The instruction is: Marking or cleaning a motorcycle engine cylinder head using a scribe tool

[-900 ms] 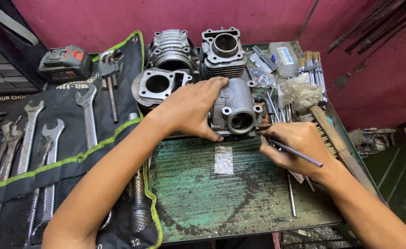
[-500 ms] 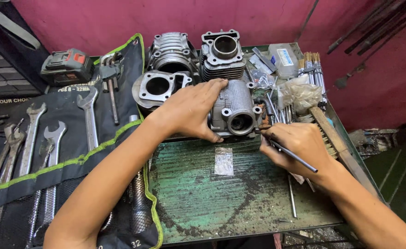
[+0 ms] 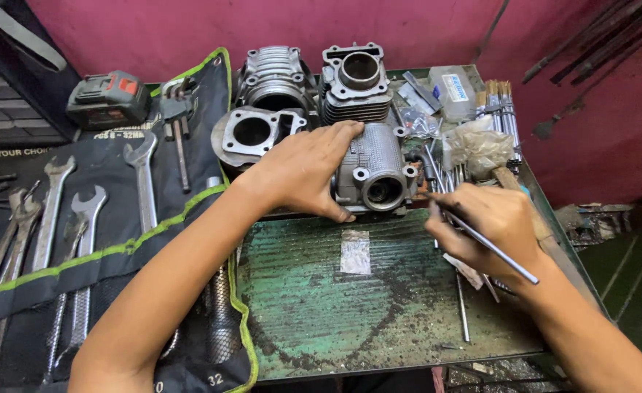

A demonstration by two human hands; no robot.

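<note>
Left hand (image 3: 302, 171) lay flat, steadying the engine cylinder (image 3: 376, 171) near the bench (image 3: 321, 320) back edge. Right hand (image 3: 485, 233) pinched a thin metal rod (image 3: 492, 244). Looked like a probing step; next needs the rod tip lined with the cylinder's front bore.

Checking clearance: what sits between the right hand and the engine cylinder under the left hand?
In the head view, only the tip of the thin metal rod in the right hand spans it, toward the cylinder; otherwise bare.
</note>
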